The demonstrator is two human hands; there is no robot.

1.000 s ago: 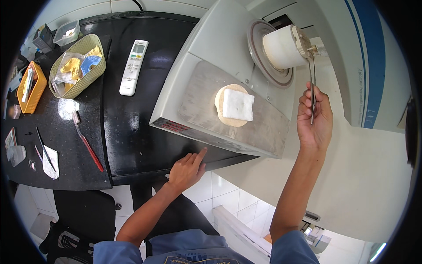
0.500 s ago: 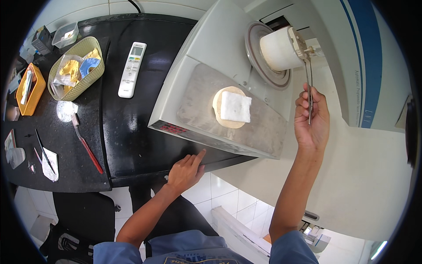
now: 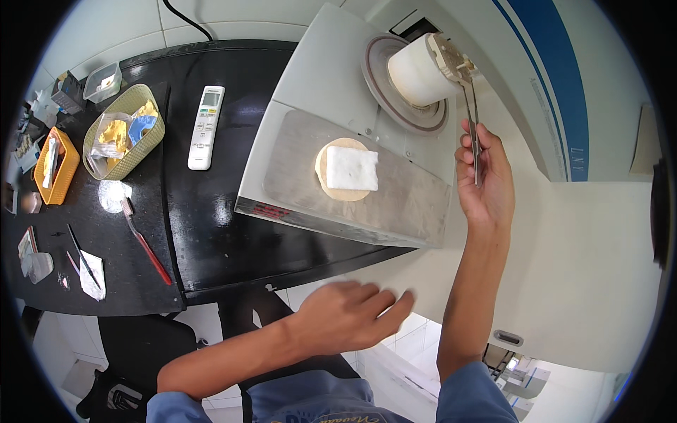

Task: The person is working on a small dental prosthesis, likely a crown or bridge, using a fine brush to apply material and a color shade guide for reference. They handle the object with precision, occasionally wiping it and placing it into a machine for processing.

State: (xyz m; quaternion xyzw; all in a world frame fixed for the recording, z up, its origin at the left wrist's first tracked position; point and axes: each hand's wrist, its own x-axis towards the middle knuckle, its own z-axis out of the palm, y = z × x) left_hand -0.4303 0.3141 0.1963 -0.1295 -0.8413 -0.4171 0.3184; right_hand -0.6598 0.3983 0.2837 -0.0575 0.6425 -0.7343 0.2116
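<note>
My right hand (image 3: 488,175) is closed around metal tweezers (image 3: 474,134), whose tips reach small pale pieces (image 3: 465,65) on a cream tray (image 3: 444,55). Whether the tips grip a piece is too small to tell. That tray caps a white cylinder (image 3: 417,74) rising from a round grey-brown plate (image 3: 384,77) on the grey machine (image 3: 289,92). In front of the machine, off its surface, my left hand (image 3: 345,314) is in the air, slightly blurred, with loosely bent fingers apart and nothing in them. A white fibrous square pad (image 3: 351,169) lies on a round cream disc (image 3: 324,176) atop the machine's metal plate (image 3: 402,204).
At left on the black counter (image 3: 240,247) are a white remote control (image 3: 206,127), a red-handled toothbrush (image 3: 147,247), a pale green basket (image 3: 156,144) of yellow and blue pieces, and an orange basket (image 3: 68,176). The machine's tall blue-striped body (image 3: 543,106) stands close at right.
My left hand has left the counter's front edge near the machine and swung right, nearer my right forearm. My right hand keeps the tweezers at the tray. The whole view has shifted slightly.
</note>
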